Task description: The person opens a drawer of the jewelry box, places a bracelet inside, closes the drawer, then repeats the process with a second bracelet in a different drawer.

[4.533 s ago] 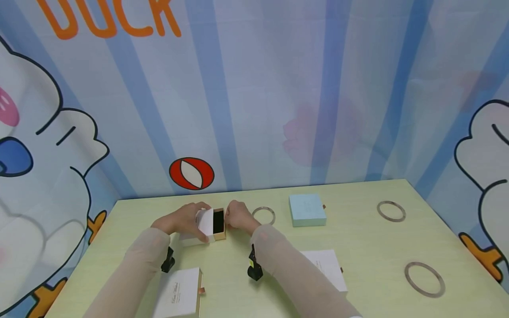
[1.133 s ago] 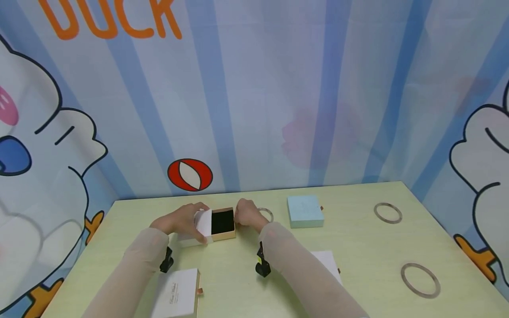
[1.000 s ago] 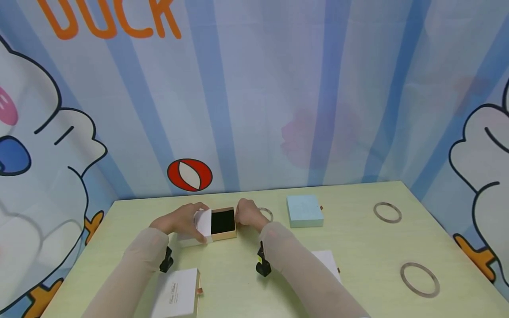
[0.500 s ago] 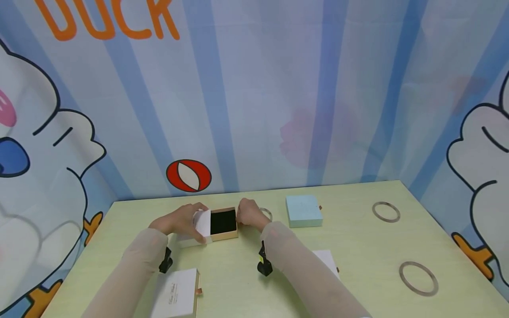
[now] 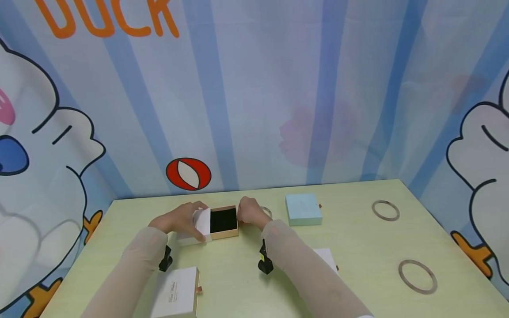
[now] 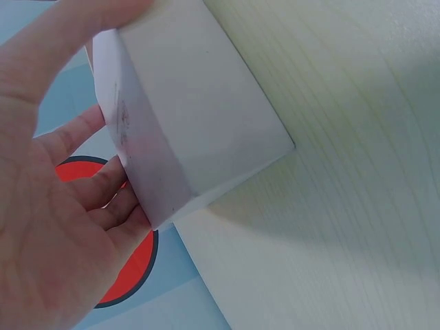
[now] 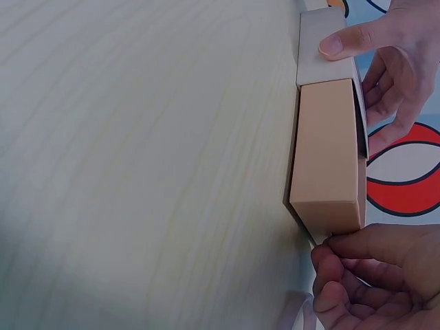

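Note:
A white drawer-style gift box lies near the back left of the table. My left hand (image 5: 180,219) grips its white sleeve (image 5: 203,221), thumb on the near side and fingers on the far side, as the left wrist view also shows on the sleeve (image 6: 199,89). Out of the sleeve's right end stands a tan drawer (image 7: 326,144) with a black lining (image 5: 223,220). At the drawer's outer end, my right hand (image 5: 251,212) pinches with thumb and curled fingers (image 7: 328,265); whatever is between the fingertips is hidden. Behind this hand, a ring-shaped bangle (image 5: 267,211) is partly covered.
A light blue box (image 5: 304,209) stands at the back, right of centre. One white box (image 5: 175,291) lies at the front left, another (image 5: 327,259) partly under my right sleeve. Two more bangles (image 5: 385,210) lie on the right side. A printed curtain (image 5: 254,88) hangs behind the table.
Since the earliest frame, the drawer has slid farther right out of the sleeve, my right hand moving with it. My left hand has kept its hold. Over the last second, hardly any movement shows.

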The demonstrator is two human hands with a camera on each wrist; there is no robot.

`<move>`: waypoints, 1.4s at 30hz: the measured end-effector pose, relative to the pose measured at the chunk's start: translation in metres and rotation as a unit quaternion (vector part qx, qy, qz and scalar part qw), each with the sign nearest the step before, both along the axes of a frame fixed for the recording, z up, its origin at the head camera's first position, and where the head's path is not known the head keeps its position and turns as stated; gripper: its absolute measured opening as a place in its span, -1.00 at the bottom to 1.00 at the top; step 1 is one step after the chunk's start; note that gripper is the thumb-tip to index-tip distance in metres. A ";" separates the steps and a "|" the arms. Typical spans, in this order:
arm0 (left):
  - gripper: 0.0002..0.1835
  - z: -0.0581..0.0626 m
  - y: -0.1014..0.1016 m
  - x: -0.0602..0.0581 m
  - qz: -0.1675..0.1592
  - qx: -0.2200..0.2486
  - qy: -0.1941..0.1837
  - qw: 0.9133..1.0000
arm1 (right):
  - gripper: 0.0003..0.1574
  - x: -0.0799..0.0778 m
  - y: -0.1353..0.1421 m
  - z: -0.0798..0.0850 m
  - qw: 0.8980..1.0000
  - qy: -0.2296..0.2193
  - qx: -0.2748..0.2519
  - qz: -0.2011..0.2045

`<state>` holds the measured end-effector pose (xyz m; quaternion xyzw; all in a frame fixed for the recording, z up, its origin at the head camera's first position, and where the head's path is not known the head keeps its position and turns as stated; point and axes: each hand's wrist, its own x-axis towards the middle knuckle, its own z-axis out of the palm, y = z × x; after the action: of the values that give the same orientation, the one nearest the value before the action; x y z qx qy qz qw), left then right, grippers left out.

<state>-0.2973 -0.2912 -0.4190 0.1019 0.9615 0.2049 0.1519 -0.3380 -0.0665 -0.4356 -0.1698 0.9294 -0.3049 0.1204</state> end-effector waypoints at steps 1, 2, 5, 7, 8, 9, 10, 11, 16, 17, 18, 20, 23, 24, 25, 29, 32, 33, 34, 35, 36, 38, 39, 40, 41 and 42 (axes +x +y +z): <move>0.00 0.000 0.000 0.000 0.000 0.000 -0.001 1.000 | -0.63 0.000 0.000 0.000 1.000 -0.002 0.000 -0.001; 0.00 0.001 0.000 0.000 0.001 0.001 -0.001 1.000 | -0.62 0.000 0.000 0.000 1.000 -0.004 -0.001 -0.002; 0.00 0.001 0.000 -0.001 0.002 0.001 -0.003 1.000 | -0.60 0.000 0.001 0.000 1.000 -0.007 -0.006 -0.007; 0.01 0.002 0.000 -0.001 0.002 0.001 -0.003 1.000 | -0.57 0.000 0.001 0.001 1.000 -0.010 -0.010 -0.009; 0.01 0.002 0.000 -0.001 0.001 0.001 -0.002 1.000 | -0.57 0.000 0.001 0.001 1.000 -0.010 -0.012 -0.009; 0.01 0.002 0.000 -0.001 0.000 0.001 -0.001 1.000 | -0.56 0.000 0.001 0.001 1.000 -0.010 -0.014 -0.010; 0.01 0.002 0.000 -0.001 -0.001 0.001 -0.001 1.000 | -0.55 0.001 0.002 0.001 1.000 -0.011 -0.016 -0.010; 0.01 0.002 0.000 -0.001 -0.001 0.000 0.000 1.000 | -0.54 0.001 0.002 0.002 1.000 -0.013 -0.017 -0.010; 0.01 0.002 0.000 0.000 0.005 0.000 -0.001 1.000 | -0.49 0.001 0.002 0.000 1.000 -0.006 -0.009 -0.008; 0.02 0.002 0.000 0.001 0.007 0.000 -0.001 1.000 | -0.49 0.001 0.002 0.000 1.000 -0.007 -0.008 -0.008; 0.02 0.001 0.001 0.001 0.009 0.000 -0.001 1.000 | -0.49 0.001 0.003 0.000 1.000 -0.006 -0.006 -0.009; 0.02 0.000 0.000 0.001 0.013 0.000 0.000 1.000 | -0.51 0.002 0.002 0.000 1.000 -0.008 -0.007 -0.011; 0.03 0.000 0.001 0.001 0.015 0.000 0.000 1.000 | -0.59 0.003 0.002 0.000 1.000 -0.013 -0.007 -0.015; 0.03 0.000 0.001 0.002 0.015 0.000 0.000 1.000 | -0.62 0.003 0.002 0.000 1.000 -0.012 -0.007 -0.015; 0.03 0.000 0.001 0.002 0.013 0.001 0.001 1.000 | -0.63 0.003 0.002 0.000 1.000 -0.014 -0.007 -0.015; 0.03 0.001 0.001 0.002 0.008 -0.001 0.003 1.000 | -0.58 0.003 0.003 0.001 1.000 -0.007 -0.003 -0.010; 0.03 0.001 0.001 0.003 0.005 -0.003 0.005 1.000 | -0.54 0.003 0.004 0.001 1.000 -0.002 -0.002 -0.007; 0.03 0.002 0.001 0.003 0.005 -0.003 0.006 1.000 | -0.54 0.002 0.004 0.001 1.000 -0.002 -0.002 -0.006; 0.03 0.002 0.001 0.003 0.004 -0.003 0.006 1.000 | -0.56 0.002 0.004 0.001 1.000 -0.003 -0.004 -0.007; 0.03 0.002 0.001 0.003 0.003 -0.003 0.007 1.000 | -0.57 0.002 0.004 0.001 1.000 -0.005 -0.007 -0.008; 0.03 0.002 0.001 0.003 0.003 -0.003 0.007 1.000 | -0.59 0.002 0.004 0.001 1.000 -0.008 -0.010 -0.010; 0.03 0.002 0.001 0.002 0.005 -0.002 0.006 1.000 | -0.63 0.002 0.004 0.000 1.000 -0.012 -0.016 -0.014; 0.03 0.003 0.001 0.002 0.005 -0.002 0.005 1.000 | -0.64 0.003 0.004 0.000 1.000 -0.013 -0.017 -0.014; 0.03 0.002 0.001 0.002 0.005 -0.002 0.005 1.000 | -0.65 0.003 0.004 0.000 1.000 -0.012 -0.018 -0.014; 0.03 0.002 0.001 0.002 0.004 -0.003 0.004 1.000 | -0.65 0.003 0.004 0.000 1.000 -0.013 -0.018 -0.014; 0.03 0.002 0.001 0.002 0.005 -0.004 0.004 1.000 | -0.66 0.003 0.005 0.000 1.000 -0.012 -0.017 -0.012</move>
<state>-0.2955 -0.2905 -0.4170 0.0973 0.9635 0.2011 0.1477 -0.3347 -0.0620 -0.4351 -0.1567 0.9247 -0.3239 0.1244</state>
